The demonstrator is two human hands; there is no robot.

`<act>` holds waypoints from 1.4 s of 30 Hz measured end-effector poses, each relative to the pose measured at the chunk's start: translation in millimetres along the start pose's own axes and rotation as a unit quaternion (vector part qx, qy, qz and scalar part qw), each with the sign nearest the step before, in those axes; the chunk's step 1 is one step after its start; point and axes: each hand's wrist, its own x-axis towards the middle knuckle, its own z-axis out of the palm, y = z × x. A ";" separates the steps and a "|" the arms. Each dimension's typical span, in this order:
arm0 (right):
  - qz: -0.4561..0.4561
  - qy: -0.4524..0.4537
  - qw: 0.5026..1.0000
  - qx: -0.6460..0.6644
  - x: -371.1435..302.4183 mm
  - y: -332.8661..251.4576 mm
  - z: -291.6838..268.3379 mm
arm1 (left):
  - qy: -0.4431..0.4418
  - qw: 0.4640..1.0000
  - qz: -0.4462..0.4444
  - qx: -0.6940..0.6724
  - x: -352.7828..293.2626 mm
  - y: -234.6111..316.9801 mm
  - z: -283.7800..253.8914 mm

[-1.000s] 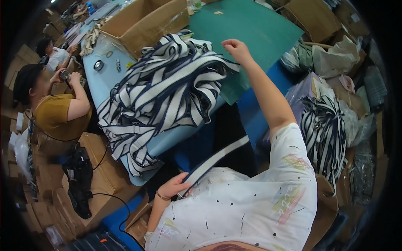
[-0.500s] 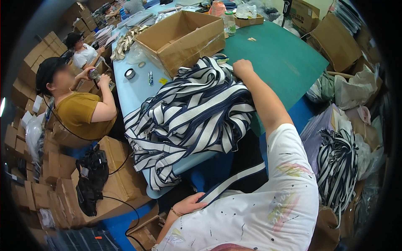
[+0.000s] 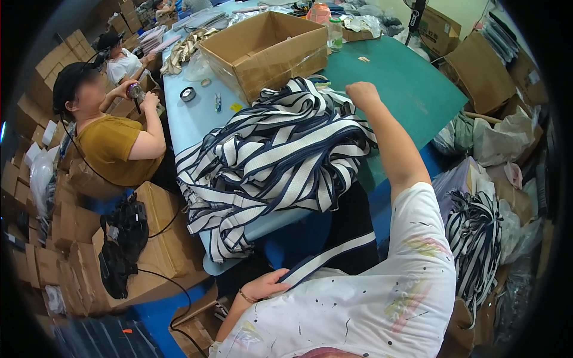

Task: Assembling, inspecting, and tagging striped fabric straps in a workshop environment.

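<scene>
A large heap of navy-and-white striped webbing straps (image 3: 280, 149) lies tangled on the near part of the table, some with metal fittings. My right hand (image 3: 362, 94), arm stretched forward, is closed at the heap's far right edge. A strap runs up to its fingers, though the gripped part is hidden. Low in front of my body, my left hand (image 3: 265, 286) is closed on the end of another striped strap (image 3: 328, 256), which slants up to the right across my lap.
Behind the heap stands an open cardboard box (image 3: 265, 53), with a glass jar (image 3: 335, 34) beside it. A tape roll (image 3: 187, 94) and small snips (image 3: 218, 102) lie left. One co-worker (image 3: 119, 137) sits at the left, another beyond. More straps (image 3: 474, 244) hang at right; a black bag (image 3: 123, 244) rests on a carton.
My right hand has moved a little to the right, and the heap's right edge has shifted that way with it. My left hand keeps its hold on the strap.
</scene>
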 end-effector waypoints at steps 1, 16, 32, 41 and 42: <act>0.025 -0.004 0.999 0.031 -8.3 4.5 -6.3 | -0.006 0.998 0.011 -0.055 -1.3 -6.3 1.6; -0.111 0.078 0.737 0.662 -322.1 -90.0 -79.0 | 0.015 0.978 0.121 -0.172 35.4 50.4 -6.4; 0.003 0.183 0.825 0.535 -379.8 -208.7 -22.0 | 0.166 0.945 0.159 -0.230 36.9 50.9 34.3; -0.079 0.219 0.849 0.475 -380.3 -212.0 -25.5 | 0.175 0.920 0.109 -0.334 30.5 25.9 35.8; -0.081 0.218 0.848 0.476 -379.8 -211.7 -26.1 | 0.177 0.919 0.110 -0.335 29.0 25.4 34.5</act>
